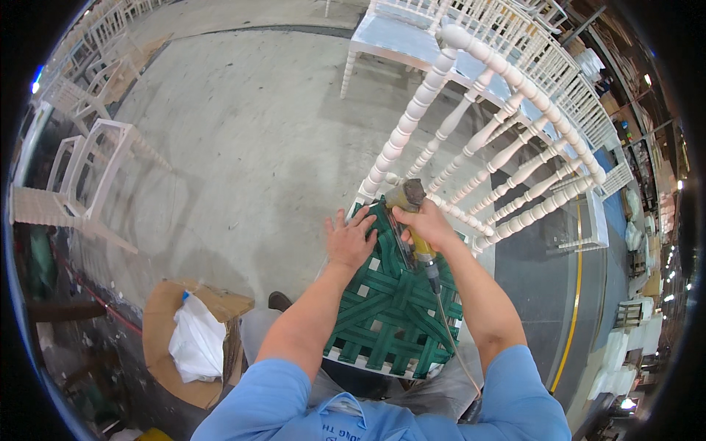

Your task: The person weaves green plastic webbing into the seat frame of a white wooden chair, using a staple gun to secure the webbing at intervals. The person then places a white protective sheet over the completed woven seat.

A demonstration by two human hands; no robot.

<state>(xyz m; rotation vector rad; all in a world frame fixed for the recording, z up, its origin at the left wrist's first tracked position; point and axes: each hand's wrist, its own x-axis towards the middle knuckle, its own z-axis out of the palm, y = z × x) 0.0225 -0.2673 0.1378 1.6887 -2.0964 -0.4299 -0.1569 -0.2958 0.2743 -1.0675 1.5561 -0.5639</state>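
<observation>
A white chair with a turned spindle back (pixel 471 140) stands in front of me, its seat woven from green webbing straps (pixel 393 301). My right hand (pixel 428 224) is wrapped round the grip of a yellow pneumatic stapler (pixel 404 195), whose head sits at the back left part of the seat. An air hose (pixel 446 320) runs from the tool down toward my lap. My left hand (pixel 351 241) rests with spread fingers on the seat's left edge, by the webbing. The stapler's head and my right hand hide the spot where the tool meets the seat.
A cardboard box (pixel 165 334) holding a white plastic bag (pixel 198 338) stands on the floor at lower left. White chair frames (pixel 84 184) are at the left. More white spindle chairs (pixel 397 40) line the far right. A yellow line (pixel 577 301) crosses the dark floor at right.
</observation>
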